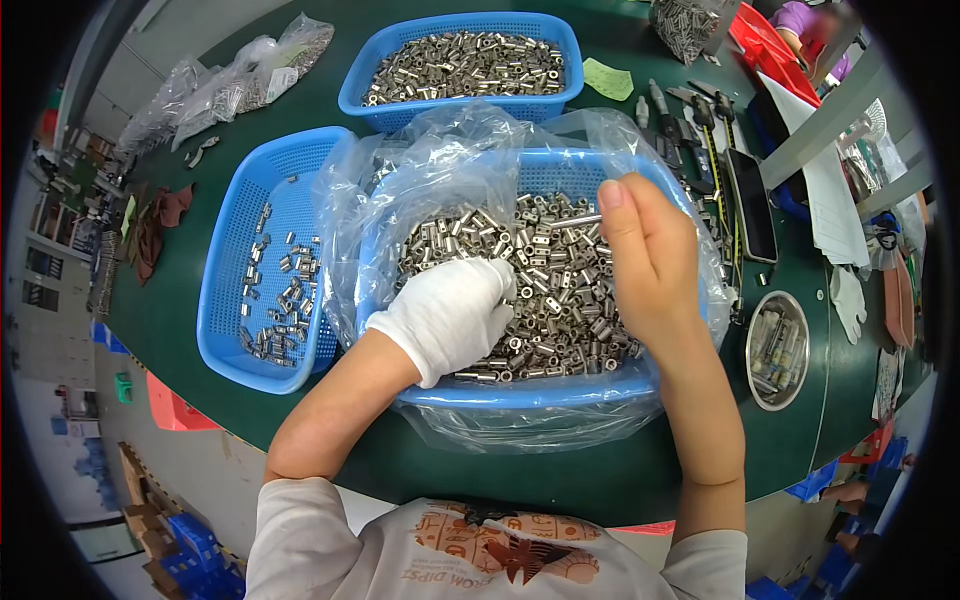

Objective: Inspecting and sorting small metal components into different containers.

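My right hand (650, 255), bare, is closed around a thin metal rod (577, 221) that points left over the middle basket. My left hand (446, 317) wears a white glove and reaches low over the parts in that basket. Its fingers are curled together, and whatever lies between the fingertips is hidden. Under both hands is a heap of short metal sleeves (562, 300), several with small holes in their sides. They fill a blue plastic basket (530, 393) lined with a clear plastic bag (440, 160).
Left stands a blue basket (225, 290) holding scattered sleeves; behind, another blue basket (350, 92) is full. Bags of parts (250, 85) lie far left. At right are a metal bowl (752, 360) of small tubes, calipers (705, 120), a dark phone-like device (750, 205) and a white glove (848, 303).
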Motion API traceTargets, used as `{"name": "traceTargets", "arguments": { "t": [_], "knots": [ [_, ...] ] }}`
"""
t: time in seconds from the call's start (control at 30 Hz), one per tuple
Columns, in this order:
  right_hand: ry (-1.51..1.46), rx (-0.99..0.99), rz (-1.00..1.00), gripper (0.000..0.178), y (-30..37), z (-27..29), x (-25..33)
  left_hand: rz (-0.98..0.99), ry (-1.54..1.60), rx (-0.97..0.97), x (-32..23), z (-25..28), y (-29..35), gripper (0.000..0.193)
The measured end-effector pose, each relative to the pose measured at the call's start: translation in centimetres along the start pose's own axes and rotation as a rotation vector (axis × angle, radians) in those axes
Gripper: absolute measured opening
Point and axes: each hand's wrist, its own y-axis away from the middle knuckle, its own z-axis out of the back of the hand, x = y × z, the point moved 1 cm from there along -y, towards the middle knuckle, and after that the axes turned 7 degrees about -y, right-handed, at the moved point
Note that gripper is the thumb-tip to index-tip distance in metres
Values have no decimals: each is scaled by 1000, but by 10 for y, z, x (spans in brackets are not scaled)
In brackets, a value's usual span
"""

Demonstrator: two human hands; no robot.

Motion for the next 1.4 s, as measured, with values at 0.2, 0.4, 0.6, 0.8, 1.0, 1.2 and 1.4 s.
{"name": "traceTargets", "arguments": {
  "t": [0.2,0.4,0.6,0.8,1.0,1.2,1.4],
  "knots": [
    [27,39,-5,31,0,-1,0,-76,25,-71,3,5,-1,19],
    [-6,73,65,28,1,-2,1,136,1303,154,4,21,0,18],
    [-102,108,132,20,7,0,9,34,1812,99,1,21,1,11],
    [-55,143,180,17,11,-7,12,49,1857,70,5,18,3,11],
    [80,117,264,19,6,-28,13,96,1807,37,19,18,4,15],
    [189,71,256,18,9,4,-12,109,1517,-22,-9,14,-30,16],
    [-26,244,157,27,-11,-52,-19,156,1605,-173,9,25,9,13]
  ]
}}
